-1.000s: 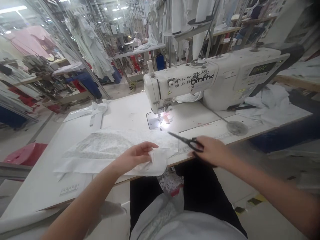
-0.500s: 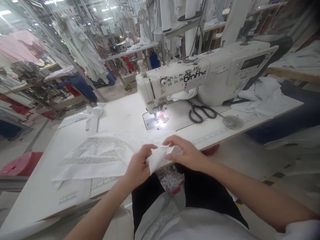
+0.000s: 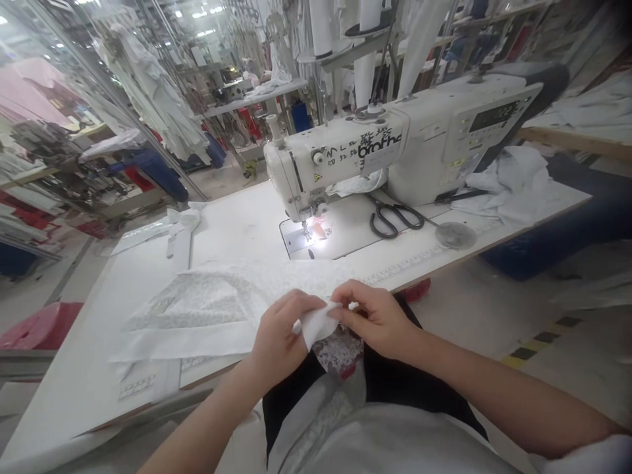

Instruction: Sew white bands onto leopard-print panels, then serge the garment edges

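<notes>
A white patterned fabric piece [image 3: 207, 299] lies spread over the table's front part, its right end gathered between my hands at the edge. My left hand [image 3: 286, 332] is closed on the folded end of the cloth. Beside it, my right hand [image 3: 372, 319] pinches the same end between thumb and fingers. Just beyond the hands stands a white sewing machine [image 3: 340, 151], its lamp lighting the needle area. A small pinkish scrap [image 3: 320, 228] lies by the presser foot. Exactly how the cloth edges are folded under my fingers is hidden.
Black-handled scissors [image 3: 395, 220] lie right of the needle, near a round translucent disc [image 3: 455, 235]. Crumpled white cloth [image 3: 513, 187] rests at the table's right end. A ruler strip [image 3: 395, 266] runs along the front edge. A pink stool [image 3: 39, 326] stands at left.
My hands have drawn closer together and slightly nearer my body, and the held cloth end is more bunched and folded. The view has shifted slightly.
</notes>
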Tool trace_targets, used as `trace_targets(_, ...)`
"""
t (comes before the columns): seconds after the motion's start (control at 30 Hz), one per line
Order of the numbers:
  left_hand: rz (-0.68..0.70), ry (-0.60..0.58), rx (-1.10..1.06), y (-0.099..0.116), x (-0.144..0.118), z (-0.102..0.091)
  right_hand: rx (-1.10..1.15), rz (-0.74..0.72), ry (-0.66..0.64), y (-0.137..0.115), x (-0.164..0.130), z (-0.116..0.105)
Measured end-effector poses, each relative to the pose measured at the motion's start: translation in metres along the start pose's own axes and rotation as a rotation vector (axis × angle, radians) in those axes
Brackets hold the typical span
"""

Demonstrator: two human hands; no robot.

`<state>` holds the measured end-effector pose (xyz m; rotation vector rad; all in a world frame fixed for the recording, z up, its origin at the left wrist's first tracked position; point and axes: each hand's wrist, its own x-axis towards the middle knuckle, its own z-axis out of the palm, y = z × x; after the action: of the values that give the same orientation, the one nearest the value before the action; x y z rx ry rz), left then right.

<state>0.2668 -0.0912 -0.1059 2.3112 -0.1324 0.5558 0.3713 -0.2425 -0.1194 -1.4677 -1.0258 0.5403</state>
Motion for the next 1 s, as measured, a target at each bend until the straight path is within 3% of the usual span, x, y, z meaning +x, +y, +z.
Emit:
trace_targets(0.1,-0.285,-0.019,-0.401,0.016,-0.007,0.004,-0.088,-0.099,-0.022,-0.014,-0.006,-0.009)
trace_targets(0.2,-0.366,-0.105,-0.755,0.037,-0.021,0.011,0.079,-0.112,-0.246,-0.026,-0.012,-0.017)
trace_targets(0.3,-0.433,-0.191,-1.134,0.052,-0.033,0.031,0.361,0.04,-0.442,-0.018,-0.014,-0.017)
trace_targets(0.37,-0.53,-0.18,-1.321,0.053,-0.038,0.047,0.455,0.201,-0.515,-0.002,-0.013,-0.014)
trace_targets(0.43,-0.641,-0.09,-1.331,0.047,-0.04,0.059,0.444,0.337,-0.541,0.016,-0.012,-0.013)
trace_targets(0.5,-0.672,0.035,-1.116,0.039,-0.042,0.061,0.345,0.367,-0.425,0.025,-0.013,-0.01)
trace_targets(0.6,-0.578,0.197,-0.541,0.028,-0.043,0.051,0.132,0.267,-0.217,0.019,-0.021,0.002)
trace_targets(0.67,-0.543,0.258,-0.218,0.023,-0.042,0.042,0.001,0.194,-0.213,0.009,-0.026,0.017)
trace_targets(0.77,-0.556,0.332,-0.016,0.017,-0.04,0.032,-0.067,0.175,-0.172,0.003,-0.028,0.039)
trace_targets(0.8,-0.579,0.371,-0.039,0.015,-0.04,0.03,-0.04,0.176,-0.129,0.005,-0.027,0.045)
trace_targets(0.87,-0.695,0.381,-0.307,0.011,-0.044,0.03,0.014,0.154,-0.015,0.015,-0.023,0.052)
trace_targets(0.93,-0.838,0.262,-0.696,0.009,-0.058,0.034,-0.074,0.107,-0.006,0.032,-0.021,0.056)
trace_targets(1.0,-0.954,0.081,-1.033,0.012,-0.082,0.037,-0.258,0.101,-0.114,0.057,-0.024,0.059)
